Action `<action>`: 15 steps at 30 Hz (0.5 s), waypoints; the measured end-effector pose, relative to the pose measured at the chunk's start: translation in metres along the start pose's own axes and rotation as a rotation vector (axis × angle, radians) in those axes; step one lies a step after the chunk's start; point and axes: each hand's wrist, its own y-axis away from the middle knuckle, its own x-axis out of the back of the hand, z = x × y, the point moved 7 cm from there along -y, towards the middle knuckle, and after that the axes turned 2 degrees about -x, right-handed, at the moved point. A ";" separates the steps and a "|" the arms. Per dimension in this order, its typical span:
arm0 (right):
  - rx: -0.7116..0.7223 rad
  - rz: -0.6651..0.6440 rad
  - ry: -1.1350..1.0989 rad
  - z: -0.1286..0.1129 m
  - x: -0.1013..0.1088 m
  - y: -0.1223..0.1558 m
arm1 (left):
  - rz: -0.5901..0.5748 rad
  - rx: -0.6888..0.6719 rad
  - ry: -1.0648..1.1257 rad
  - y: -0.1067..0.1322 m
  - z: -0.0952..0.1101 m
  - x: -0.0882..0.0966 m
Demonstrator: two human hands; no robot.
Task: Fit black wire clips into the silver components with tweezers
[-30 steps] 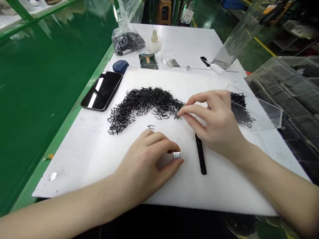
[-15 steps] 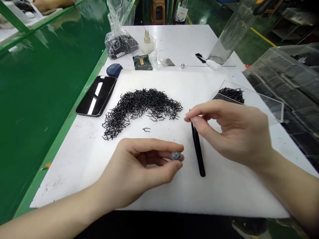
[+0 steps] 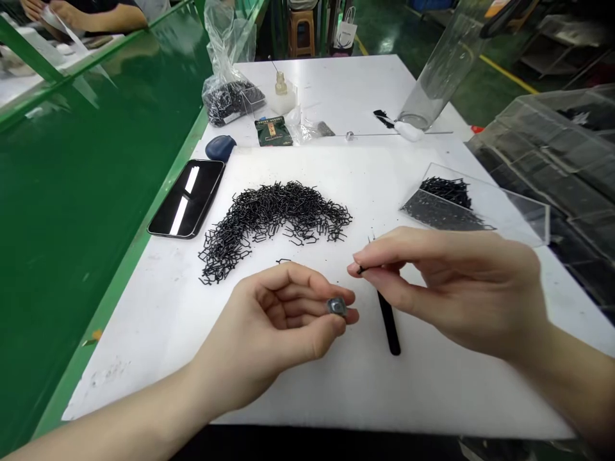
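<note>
My left hand (image 3: 283, 320) pinches a small grey metal part (image 3: 337, 307) between thumb and forefinger, palm turned up, just above the white board (image 3: 307, 192). My right hand (image 3: 456, 288) pinches a tiny black wire clip (image 3: 361, 269) at its fingertips, a few centimetres to the upper right of the metal part. A curved heap of black wire clips (image 3: 273, 218) lies beyond both hands. One loose clip (image 3: 283, 261) lies just past my left fingers. A black stick-like tool (image 3: 388, 326) lies on the board under my right hand.
A black phone (image 3: 187, 198) lies at the left edge by the green conveyor (image 3: 72, 160). A clear tray (image 3: 480, 205) with clips sits at right. A bag of clips (image 3: 228, 96), small bottle (image 3: 281, 86), green packet (image 3: 271, 131) and clear tube (image 3: 442, 70) stand at the back. Another person's hands (image 3: 48, 9) show top left.
My right hand left the heap with a clip pinched and drew down toward my left hand. My left hand lifted the metal part off the board and turned palm up.
</note>
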 end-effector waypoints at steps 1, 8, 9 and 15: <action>-0.003 0.004 0.010 -0.001 0.001 0.000 | 0.006 0.011 0.015 0.000 -0.001 0.001; -0.062 0.042 0.113 -0.009 0.002 0.006 | 0.038 -0.007 0.044 -0.003 0.002 0.003; -0.067 0.042 0.122 -0.010 0.002 0.008 | 0.043 -0.004 0.036 -0.003 0.003 0.004; -0.006 0.066 0.172 -0.018 0.001 0.007 | 0.067 -0.019 0.015 -0.002 0.003 0.004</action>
